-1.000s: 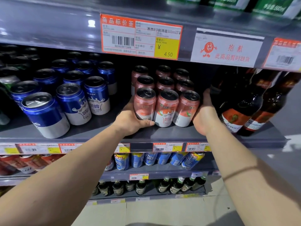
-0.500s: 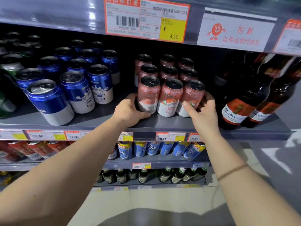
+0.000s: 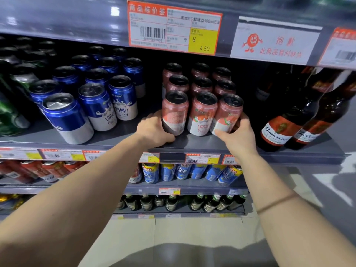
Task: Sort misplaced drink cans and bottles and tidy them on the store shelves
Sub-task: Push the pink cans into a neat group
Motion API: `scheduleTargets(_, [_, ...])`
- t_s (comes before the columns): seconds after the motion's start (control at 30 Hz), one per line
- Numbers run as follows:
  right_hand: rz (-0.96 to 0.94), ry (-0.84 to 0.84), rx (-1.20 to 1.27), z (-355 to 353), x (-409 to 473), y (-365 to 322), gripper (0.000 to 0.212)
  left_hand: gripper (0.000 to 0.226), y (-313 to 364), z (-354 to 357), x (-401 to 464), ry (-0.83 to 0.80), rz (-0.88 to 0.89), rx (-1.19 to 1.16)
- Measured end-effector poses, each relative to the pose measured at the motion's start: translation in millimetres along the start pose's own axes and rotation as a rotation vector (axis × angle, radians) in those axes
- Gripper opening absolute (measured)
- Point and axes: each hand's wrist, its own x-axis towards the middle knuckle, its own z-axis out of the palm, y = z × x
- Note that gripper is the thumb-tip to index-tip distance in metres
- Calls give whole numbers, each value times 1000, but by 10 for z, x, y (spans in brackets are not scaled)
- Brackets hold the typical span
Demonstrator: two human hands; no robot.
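Note:
Three rows of pink-red cans stand on the grey shelf [image 3: 192, 145] at chest height. My left hand [image 3: 154, 130] curls round the base of the front left pink can [image 3: 174, 110]. My right hand [image 3: 238, 133] grips the base of the front right pink can [image 3: 228, 112], thumb across its front. Between the two stands the front middle pink can [image 3: 202, 114], untouched. The front cans lean slightly outwards.
Blue-and-white cans [image 3: 104, 105] fill the shelf's left part, green cans [image 3: 9, 112] beyond them. Brown Budweiser bottles [image 3: 285, 116] stand close to the right of my right hand. Lower shelves hold blue cans [image 3: 169, 171], red cans [image 3: 44, 170] and small dark bottles [image 3: 173, 202]. An upper shelf with price tags [image 3: 173, 27] hangs overhead.
My right hand came round from behind the pink cans to the front of the right can and now grips it. The left hand stayed on the left can.

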Motion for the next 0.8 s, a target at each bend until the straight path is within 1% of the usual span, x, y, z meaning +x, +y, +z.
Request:
scheduleTargets(0.07, [0,-7,-20,1,-2,-17,64,61,-80,-23,-15,-39,34,-130])
scheduleTargets(0.13, [0,2,-36,9,-7,-31,61,62,-137,-21,-32,17,49,-234])
scheduleTargets(0.2, [4,16,-35,10,-19,-49,63,65,-151,-11,-33,92,24,-300])
scheduleTargets(0.23, [9,20,-37,7,-21,-54,63,63,-153,-1,-29,115,14,-301])
scheduleTargets(0.3, [15,19,-47,2,-25,-57,61,63,-145,8,-39,108,30,-276])
scheduleTargets(0.4, [18,11,-44,-1,-35,-66,57,86,-124,32,-47,52,112,-230])
scheduleTargets(0.5, [18,13,-35,-9,-39,-52,63,94,-123,53,4,49,108,-215])
scheduleTargets(0.57, [15,5,-35,-25,-35,-39,60,94,-85,19,-13,74,74,-176])
scheduleTargets(0.67, [37,-20,-35,-50,-25,-24,61,85,-53,12,-26,69,40,-87])
scheduleTargets(0.73, [45,-35,-31,-53,-22,-30,64,87,-52,10,-32,37,64,-102])
scheduleTargets(0.8, [37,-53,-33,-56,-28,-38,68,93,-90,14,-21,1,110,-176])
